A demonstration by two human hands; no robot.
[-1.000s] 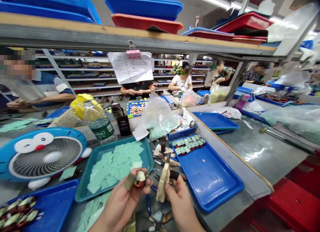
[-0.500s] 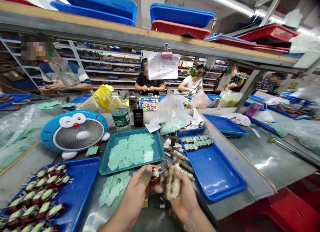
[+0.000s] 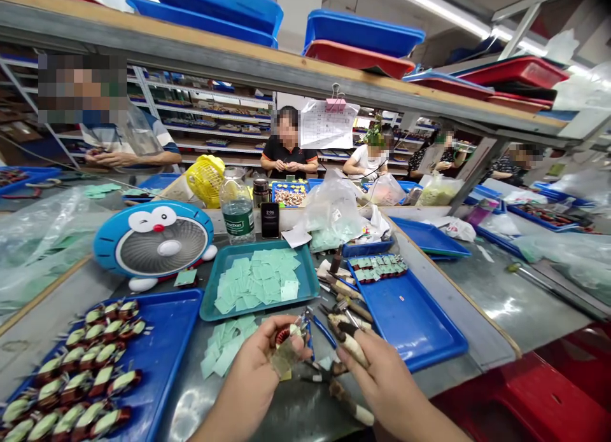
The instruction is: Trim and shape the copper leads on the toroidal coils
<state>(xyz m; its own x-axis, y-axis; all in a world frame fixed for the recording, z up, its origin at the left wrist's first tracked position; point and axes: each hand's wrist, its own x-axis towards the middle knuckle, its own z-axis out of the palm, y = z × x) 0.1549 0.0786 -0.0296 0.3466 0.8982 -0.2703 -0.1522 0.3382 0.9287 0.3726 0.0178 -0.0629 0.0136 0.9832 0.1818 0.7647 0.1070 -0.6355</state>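
My left hand is closed around a small coil wound with red-brown wire, with a pale piece showing at the fingers. My right hand is wrapped round a tool with worn, whitish wrapped handles; its working end is hard to make out. Between the hands lie blue-handled pliers on the bench. Another whitish handle shows below my right hand. Beyond my left hand a teal tray holds a heap of light green square sheets, and more sheets lie loose in front of it.
At left a blue tray carries rows of coils. Another blue tray at right has coils with green sheets at its far end. A blue cartoon fan, a water bottle and a phone stand behind. Co-workers sit opposite.
My right hand has moved right, away from my left hand, and the whitish handles have tilted. The left hand still holds the coil, now turned. The view has shifted slightly.
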